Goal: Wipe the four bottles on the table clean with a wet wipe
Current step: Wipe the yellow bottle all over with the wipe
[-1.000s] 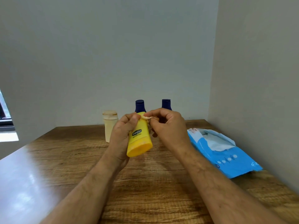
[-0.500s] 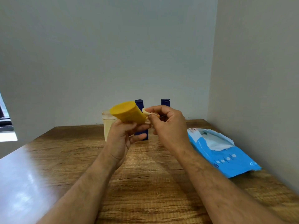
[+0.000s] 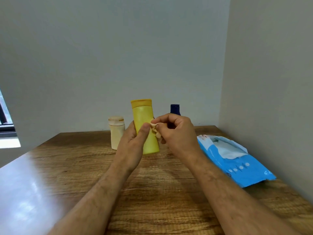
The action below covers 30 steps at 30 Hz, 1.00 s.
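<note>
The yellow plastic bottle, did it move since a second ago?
Yes. The yellow plastic bottle in the left hand has flipped: its cap, which pointed down toward the wooden table, now points up, above the cream bottle.

Wooden table (image 3: 50,175) with glossy sheen at left, plain grey walls (image 3: 101,56) meeting in a corner, window edge (image 3: 6,126) far left

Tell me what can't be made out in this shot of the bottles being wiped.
Head view only:
- Fourth bottle: none visible, perhaps behind the yellow bottle.
- Blue-capped bottle: body hidden by the right hand.
- Wipe: mostly bunched inside that grip.
- Wipe pack: print too small to read.
- Left hand: fingers hidden behind the yellow bottle.
</note>
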{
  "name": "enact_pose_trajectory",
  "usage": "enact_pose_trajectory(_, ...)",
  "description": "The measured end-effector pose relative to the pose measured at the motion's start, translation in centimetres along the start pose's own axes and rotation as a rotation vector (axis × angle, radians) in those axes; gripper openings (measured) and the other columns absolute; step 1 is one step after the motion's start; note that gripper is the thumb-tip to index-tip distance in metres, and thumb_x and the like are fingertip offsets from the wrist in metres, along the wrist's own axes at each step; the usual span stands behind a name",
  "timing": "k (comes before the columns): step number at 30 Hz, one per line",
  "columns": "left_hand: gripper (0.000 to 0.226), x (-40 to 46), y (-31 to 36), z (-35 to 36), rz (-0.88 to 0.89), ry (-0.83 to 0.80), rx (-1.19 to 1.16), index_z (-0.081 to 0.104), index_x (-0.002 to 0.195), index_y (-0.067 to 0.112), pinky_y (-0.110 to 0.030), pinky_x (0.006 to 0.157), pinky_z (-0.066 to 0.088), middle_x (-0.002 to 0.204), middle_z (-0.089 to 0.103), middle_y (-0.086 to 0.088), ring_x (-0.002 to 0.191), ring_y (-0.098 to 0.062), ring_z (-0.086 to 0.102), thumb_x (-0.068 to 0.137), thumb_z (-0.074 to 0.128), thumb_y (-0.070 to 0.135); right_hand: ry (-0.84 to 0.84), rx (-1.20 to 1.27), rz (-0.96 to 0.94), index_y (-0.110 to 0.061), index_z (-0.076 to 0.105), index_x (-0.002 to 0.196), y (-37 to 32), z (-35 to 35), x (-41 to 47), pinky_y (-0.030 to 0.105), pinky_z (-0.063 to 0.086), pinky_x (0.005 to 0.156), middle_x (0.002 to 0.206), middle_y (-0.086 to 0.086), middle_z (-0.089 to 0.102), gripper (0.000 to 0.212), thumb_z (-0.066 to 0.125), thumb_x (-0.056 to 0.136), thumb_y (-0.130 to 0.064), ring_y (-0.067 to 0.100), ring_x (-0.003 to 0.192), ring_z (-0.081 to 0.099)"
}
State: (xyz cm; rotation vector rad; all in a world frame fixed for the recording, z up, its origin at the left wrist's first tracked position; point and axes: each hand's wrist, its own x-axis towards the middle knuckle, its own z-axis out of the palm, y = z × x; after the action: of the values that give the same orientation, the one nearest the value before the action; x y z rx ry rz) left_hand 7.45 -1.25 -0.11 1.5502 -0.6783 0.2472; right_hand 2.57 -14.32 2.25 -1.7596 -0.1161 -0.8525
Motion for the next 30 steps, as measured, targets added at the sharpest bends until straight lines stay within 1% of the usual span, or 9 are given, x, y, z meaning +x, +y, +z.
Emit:
enact_pose_trajectory(3, 0.032, -0.1, 0.3, 0.2, -0.056, -0.061, -0.148, 0.06, 0.122, 0.024, -0.034, 0.079, 0.058, 0.107, 0.074, -0.001, 0.097, -0.018, 0.07, 0.099, 0.045, 0.041, 0.071, -0.044, -0.052, -0.028, 0.076, 0.091, 0.3, 0.4, 0.0, 0.037, 0.061, 0.068, 0.086, -0.01, 0.073, 0.011, 0.067, 0.09, -0.02, 0.01, 0.08, 0.068)
enact_pose_trajectory(6, 0.026, -0.3, 0.8, 0.5, -0.055, -0.14, -0.191, 0.059, 0.12, 0.02, -0.019, 0.065, 0.055, 0.092, 0.077, 0.01, 0.084, -0.004, 0.071, 0.106, 0.037, 0.019, 0.142, -0.023, -0.069, -0.031, 0.074, 0.093, 0.2, 0.1, 0.2, 0.039, 0.061, 0.072, 0.088, -0.01, 0.073, 0.012, 0.067, 0.091, -0.022, 0.011, 0.082, 0.069)
enact_pose_trajectory(8, 0.028, -0.3, 1.0, 0.6, -0.071, -0.136, -0.192, 0.061, 0.113, 0.022, -0.02, 0.064, 0.055, 0.088, 0.077, 0.01, 0.08, -0.003, 0.071, 0.105, 0.036, 0.014, 0.135, -0.021, -0.044, -0.029, 0.075, 0.091, 0.1, -0.3, 0.4, 0.036, 0.061, 0.069, 0.085, -0.009, 0.073, 0.009, 0.069, 0.089, -0.022, 0.012, 0.079, 0.069)
enact_pose_trajectory(11, 0.024, -0.2, 1.0, 0.4, -0.076, -0.073, -0.214, 0.06, 0.115, 0.016, -0.033, 0.067, 0.059, 0.097, 0.073, -0.008, 0.082, -0.016, 0.072, 0.102, 0.04, 0.015, 0.015, -0.036, -0.004, -0.022, 0.076, 0.084, 0.0, -0.4, 0.1, 0.024, 0.057, 0.056, 0.079, -0.006, 0.072, 0.011, 0.072, 0.086, -0.013, 0.008, 0.068, 0.067)
enact_pose_trajectory(14, 0.02, -0.5, 1.1, 0.0, -0.14, -0.038, -0.302, 0.051, 0.112, 0.006, -0.028, 0.047, 0.053, 0.085, 0.066, -0.01, 0.059, -0.012, 0.068, 0.101, 0.035, 0.009, -0.138, -0.068, -0.01, -0.017, 0.076, 0.083, -0.4, -0.1, -0.4, 0.013, 0.05, 0.05, 0.08, -0.004, 0.069, 0.014, 0.069, 0.086, -0.006, -0.001, 0.065, 0.064)
enact_pose_trajectory(16, 0.021, -0.7, 1.0, 0.0, -0.181, -0.051, -0.348, 0.047, 0.119, 0.006, -0.029, 0.042, 0.049, 0.081, 0.067, -0.009, 0.055, -0.018, 0.066, 0.102, 0.043, 0.017, -0.101, -0.077, -0.053, -0.022, 0.076, 0.085, -0.4, 0.1, -0.4, 0.015, 0.052, 0.054, 0.083, -0.006, 0.069, 0.015, 0.068, 0.087, -0.009, 0.001, 0.068, 0.064)
enact_pose_trajectory(19, 0.063, -0.5, 0.9, 0.1, -0.23, -0.116, -0.427, 0.039, 0.133, 0.018, -0.026, 0.036, 0.044, 0.087, 0.064, -0.01, 0.047, -0.02, 0.059, 0.082, 0.076, 0.026, 0.084, -0.03, -0.048, -0.027, 0.075, 0.09, -0.3, 0.2, -0.1, 0.026, 0.059, 0.066, 0.086, -0.009, 0.072, 0.011, 0.069, 0.089, -0.018, 0.007, 0.078, 0.067)
enact_pose_trajectory(21, 0.076, -0.5, 0.8, 0.4, -0.264, -0.176, -0.489, 0.036, 0.133, 0.024, -0.025, 0.035, 0.043, 0.085, 0.066, -0.009, 0.042, -0.021, 0.055, 0.07, 0.079, 0.021, 0.177, 0.01, -0.017, -0.03, 0.073, 0.093, -0.5, -0.2, 0.2, 0.025, 0.06, 0.069, 0.091, -0.01, 0.071, 0.01, 0.067, 0.091, -0.021, 0.007, 0.085, 0.067)
enact_pose_trajectory(30, 0.05, -0.2, 0.5, -0.3, -0.321, -0.199, -0.711, 0.06, 0.119, 0.001, -0.033, 0.058, 0.05, 0.096, 0.06, -0.019, 0.073, -0.024, 0.059, 0.074, 0.053, 0.021, -0.003, -0.086, -0.018, -0.02, 0.074, 0.081, -0.4, 0.0, -0.3, 0.004, 0.046, 0.054, 0.084, -0.009, 0.07, 0.022, 0.065, 0.087, -0.001, -0.009, 0.069, 0.063)
